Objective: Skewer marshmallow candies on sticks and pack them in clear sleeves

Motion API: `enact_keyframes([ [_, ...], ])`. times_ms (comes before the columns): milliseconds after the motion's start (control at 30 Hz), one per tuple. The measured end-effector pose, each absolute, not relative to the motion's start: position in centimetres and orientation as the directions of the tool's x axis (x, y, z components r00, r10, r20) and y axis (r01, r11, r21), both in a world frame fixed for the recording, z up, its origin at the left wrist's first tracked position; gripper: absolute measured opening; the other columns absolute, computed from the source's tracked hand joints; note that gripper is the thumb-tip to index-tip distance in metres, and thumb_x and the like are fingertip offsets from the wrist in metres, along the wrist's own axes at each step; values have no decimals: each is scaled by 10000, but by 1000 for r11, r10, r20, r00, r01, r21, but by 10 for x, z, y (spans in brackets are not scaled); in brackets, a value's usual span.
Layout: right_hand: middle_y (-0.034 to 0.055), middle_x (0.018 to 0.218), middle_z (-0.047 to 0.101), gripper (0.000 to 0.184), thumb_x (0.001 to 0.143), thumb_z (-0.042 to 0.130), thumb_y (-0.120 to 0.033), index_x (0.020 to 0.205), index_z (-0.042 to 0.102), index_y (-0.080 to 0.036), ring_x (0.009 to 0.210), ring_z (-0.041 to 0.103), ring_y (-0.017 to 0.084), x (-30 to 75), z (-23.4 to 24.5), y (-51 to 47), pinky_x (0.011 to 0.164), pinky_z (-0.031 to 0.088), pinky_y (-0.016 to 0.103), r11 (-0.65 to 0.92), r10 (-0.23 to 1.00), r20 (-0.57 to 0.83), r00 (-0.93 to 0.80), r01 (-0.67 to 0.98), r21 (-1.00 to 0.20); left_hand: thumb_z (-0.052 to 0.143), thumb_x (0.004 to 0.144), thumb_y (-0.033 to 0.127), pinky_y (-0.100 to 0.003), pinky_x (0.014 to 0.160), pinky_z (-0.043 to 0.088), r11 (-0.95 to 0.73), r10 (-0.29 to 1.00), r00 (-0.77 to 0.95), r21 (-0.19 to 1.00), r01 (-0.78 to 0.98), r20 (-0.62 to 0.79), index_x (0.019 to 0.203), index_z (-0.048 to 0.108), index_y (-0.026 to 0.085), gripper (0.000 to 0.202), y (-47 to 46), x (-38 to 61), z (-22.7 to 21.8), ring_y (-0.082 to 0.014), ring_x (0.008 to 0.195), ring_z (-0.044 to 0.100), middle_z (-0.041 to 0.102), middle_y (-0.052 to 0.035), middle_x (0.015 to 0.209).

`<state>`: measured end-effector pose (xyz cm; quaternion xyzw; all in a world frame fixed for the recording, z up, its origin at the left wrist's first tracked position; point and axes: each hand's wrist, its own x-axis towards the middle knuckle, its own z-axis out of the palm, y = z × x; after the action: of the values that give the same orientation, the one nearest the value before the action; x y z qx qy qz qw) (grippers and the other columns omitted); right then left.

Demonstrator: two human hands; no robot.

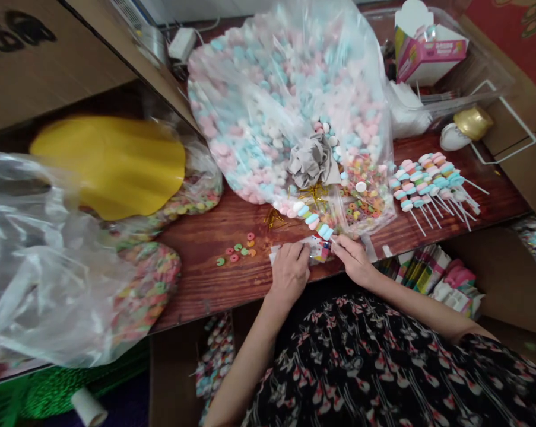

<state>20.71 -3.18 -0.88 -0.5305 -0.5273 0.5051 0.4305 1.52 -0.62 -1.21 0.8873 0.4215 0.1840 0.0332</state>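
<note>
A candy skewer (313,220) of pink, white, blue and green pieces slants up and left from my right hand (354,260), whose fingers pinch its lower end near the stick. My left hand (291,267) lies at the table's front edge, fingers curled over a small clear plastic bag (320,249) with a colourful print. Part of that bag is hidden under the fingers. Loose ring candies (237,249) in red, green and orange are scattered left of my left hand. Finished-looking candy skewers (428,178) lie piled on the right, white sticks pointing towards me.
A large clear bag of pastel candies (259,107) fills the back, with crumpled grey paper (312,160) on it. Ring candies sit in a smaller bag (365,201). A yellow sheet (111,166) and plastic bags (49,267) cover the left. A plastic bin (481,59) stands back right.
</note>
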Motion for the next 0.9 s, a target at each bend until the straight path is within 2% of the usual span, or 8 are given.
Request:
enact_keyframes([
  [67,10,841,575,292,950,413,-412,794,525,-192,864,539,140,207,-9,-33,851,438,264,-61,995,-72,-66,146,-987,493,882,134,-381,738,455,-616,782,580,139,776,230,1088,663,176,271,-8,17,-12,-246,848,548,643,-122,939],
  [167,11,851,577,279,950,412,-401,800,523,-193,868,532,142,206,-11,-33,841,429,260,-53,995,-64,-70,151,-987,521,898,198,-359,726,436,-597,788,555,110,795,267,1028,689,224,214,-10,18,-12,-226,834,547,654,-92,930],
  [300,21,893,592,267,954,401,-393,816,519,-197,912,544,148,206,-12,-32,866,426,263,-46,994,-58,-90,132,-990,555,889,203,-340,759,446,-545,825,405,366,754,394,883,710,217,156,-7,19,-19,-188,816,565,664,-53,854],
  [367,28,942,605,266,952,406,-398,822,521,-197,943,551,149,206,-11,-33,884,424,265,-48,994,-60,-92,124,-991,557,881,195,-342,773,448,-528,837,360,440,726,412,855,708,207,154,-6,21,-21,-185,820,572,666,-48,838],
  [567,31,916,614,263,949,413,-394,825,526,-192,925,555,150,205,-7,-33,893,430,274,-54,995,-65,-79,141,-989,563,859,184,-370,735,396,-565,809,473,242,789,349,981,710,221,195,-8,29,-15,-220,838,564,683,-64,888],
  [700,45,1019,644,270,945,432,-407,811,529,-193,991,569,160,205,-9,-35,932,430,287,-67,994,-79,-72,149,-987,564,844,146,-374,769,402,-550,813,400,332,766,424,856,711,215,163,-6,28,-18,-210,826,547,672,-57,841],
  [800,60,1132,641,272,950,433,-421,848,549,-196,1068,577,172,205,-12,-36,978,430,311,-75,992,-86,-88,122,-990,565,845,146,-364,759,416,-559,816,422,356,749,394,786,694,201,152,-5,25,-20,-210,810,523,648,-63,806],
  [900,65,1204,623,279,959,421,-426,885,568,-201,1138,571,178,205,-14,-36,1008,429,325,-79,990,-89,-107,89,-993,584,847,174,-361,771,441,-539,840,448,376,754,306,923,689,165,130,-5,19,-19,-221,854,534,645,-89,888],
])
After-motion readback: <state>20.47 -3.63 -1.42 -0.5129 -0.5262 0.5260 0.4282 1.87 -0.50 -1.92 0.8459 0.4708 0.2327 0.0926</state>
